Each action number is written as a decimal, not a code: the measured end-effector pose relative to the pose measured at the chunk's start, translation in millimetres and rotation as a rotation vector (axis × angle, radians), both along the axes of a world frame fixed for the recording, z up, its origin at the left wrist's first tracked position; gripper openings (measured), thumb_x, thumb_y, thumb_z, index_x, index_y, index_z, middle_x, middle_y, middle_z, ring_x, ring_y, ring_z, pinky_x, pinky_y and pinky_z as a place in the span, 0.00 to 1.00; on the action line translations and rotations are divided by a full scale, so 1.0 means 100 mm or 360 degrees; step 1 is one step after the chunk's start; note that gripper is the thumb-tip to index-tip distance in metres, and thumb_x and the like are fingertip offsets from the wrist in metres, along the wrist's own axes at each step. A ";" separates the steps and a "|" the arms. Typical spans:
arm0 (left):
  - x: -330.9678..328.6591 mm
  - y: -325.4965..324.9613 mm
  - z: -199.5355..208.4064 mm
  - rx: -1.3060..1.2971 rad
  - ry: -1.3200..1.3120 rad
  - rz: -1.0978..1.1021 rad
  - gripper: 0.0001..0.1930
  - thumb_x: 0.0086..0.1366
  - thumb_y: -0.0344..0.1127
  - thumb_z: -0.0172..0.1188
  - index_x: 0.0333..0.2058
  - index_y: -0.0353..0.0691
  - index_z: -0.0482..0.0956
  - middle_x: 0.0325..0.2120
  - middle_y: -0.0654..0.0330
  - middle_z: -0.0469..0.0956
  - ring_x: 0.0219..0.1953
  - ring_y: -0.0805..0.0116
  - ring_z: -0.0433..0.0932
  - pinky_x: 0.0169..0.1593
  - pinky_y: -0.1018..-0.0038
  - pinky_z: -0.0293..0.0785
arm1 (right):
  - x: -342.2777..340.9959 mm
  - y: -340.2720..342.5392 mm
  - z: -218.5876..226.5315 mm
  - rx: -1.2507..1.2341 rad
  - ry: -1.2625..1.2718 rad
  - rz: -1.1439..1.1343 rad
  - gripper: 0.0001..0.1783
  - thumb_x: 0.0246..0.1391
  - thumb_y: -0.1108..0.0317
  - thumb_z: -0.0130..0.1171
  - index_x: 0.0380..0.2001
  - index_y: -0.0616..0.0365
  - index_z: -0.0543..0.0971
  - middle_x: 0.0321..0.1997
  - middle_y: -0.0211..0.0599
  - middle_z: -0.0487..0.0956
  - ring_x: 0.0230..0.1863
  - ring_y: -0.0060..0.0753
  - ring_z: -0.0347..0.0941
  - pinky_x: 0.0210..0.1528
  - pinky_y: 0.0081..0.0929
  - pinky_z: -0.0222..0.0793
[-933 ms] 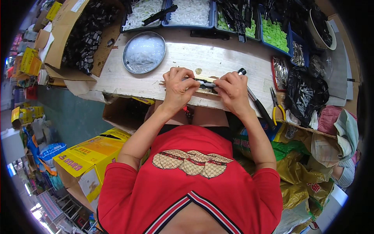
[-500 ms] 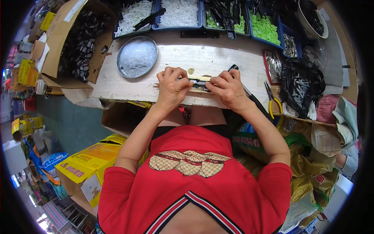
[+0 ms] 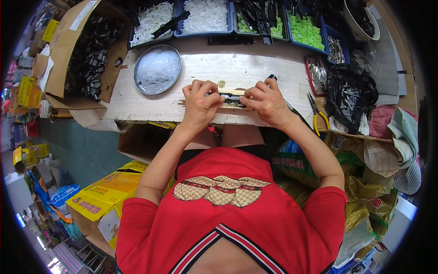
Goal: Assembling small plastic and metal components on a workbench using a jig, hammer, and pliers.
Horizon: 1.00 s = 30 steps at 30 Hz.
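Observation:
Near the front edge of the bench, my left hand [image 3: 199, 102] and my right hand [image 3: 269, 102] pinch the two ends of a narrow black part [image 3: 234, 99] with a pale strip along it. The part lies level between my fingertips, low over the bench or on it; the fingers hide its ends. Just behind it is a light wooden strip [image 3: 232, 92]. A black rod-like tool [image 3: 296, 114] lies under or beside my right wrist, its dark tip [image 3: 272, 77] beyond my knuckles. Off to the left stands a round metal dish [image 3: 158, 69] of translucent, gel-like stuff.
Blue bins of white pieces [image 3: 205, 16] and green pieces [image 3: 306, 31] line the back. A cardboard box [image 3: 57, 82] with black parts stands left. To the right are yellow-handled pliers [image 3: 321, 122], a red tray [image 3: 310, 75] of metal pieces and a black bag [image 3: 370, 102] of small grey parts.
The whole view has shifted slightly. Both hands keep their pinch on the black part with little visible movement. A bare arm by the striped cloth at the far right is gone from view.

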State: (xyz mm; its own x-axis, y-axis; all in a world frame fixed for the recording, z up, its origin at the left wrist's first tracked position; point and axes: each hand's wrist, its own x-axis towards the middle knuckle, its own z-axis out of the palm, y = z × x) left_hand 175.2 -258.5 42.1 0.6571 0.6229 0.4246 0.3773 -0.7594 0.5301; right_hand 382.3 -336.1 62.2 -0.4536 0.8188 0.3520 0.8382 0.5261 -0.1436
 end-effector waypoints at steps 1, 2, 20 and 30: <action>-0.02 0.00 0.01 0.0014 -0.0002 -0.0002 0.05 0.44 0.30 0.63 0.22 0.46 0.77 0.28 0.70 0.71 0.36 0.69 0.65 0.42 0.71 0.51 | 0.00 0.01 0.03 0.0003 0.0069 0.0001 0.11 0.39 0.70 0.52 0.31 0.50 0.75 0.30 0.24 0.69 0.35 0.26 0.64 0.41 0.31 0.55; -0.03 -0.01 0.02 0.0027 -0.0004 -0.0004 0.05 0.44 0.30 0.63 0.22 0.47 0.77 0.29 0.70 0.71 0.36 0.69 0.65 0.42 0.71 0.51 | -0.01 0.00 0.05 0.0010 0.0065 0.0002 0.11 0.39 0.70 0.52 0.31 0.50 0.75 0.30 0.24 0.69 0.35 0.26 0.64 0.41 0.31 0.55; -0.01 0.00 0.02 -0.0004 -0.0106 -0.0014 0.05 0.43 0.30 0.61 0.23 0.46 0.79 0.29 0.67 0.71 0.39 0.67 0.66 0.43 0.68 0.52 | 0.02 0.01 0.00 -0.0132 0.0193 -0.0040 0.13 0.36 0.73 0.56 0.30 0.47 0.77 0.29 0.23 0.72 0.33 0.27 0.66 0.37 0.29 0.54; -0.02 0.01 0.00 -0.0056 -0.0033 -0.0060 0.08 0.44 0.29 0.60 0.26 0.48 0.79 0.30 0.66 0.71 0.39 0.65 0.66 0.45 0.66 0.52 | 0.19 0.17 0.13 -0.0472 0.0239 0.0132 0.11 0.34 0.74 0.56 0.26 0.48 0.76 0.30 0.24 0.72 0.35 0.28 0.67 0.36 0.28 0.55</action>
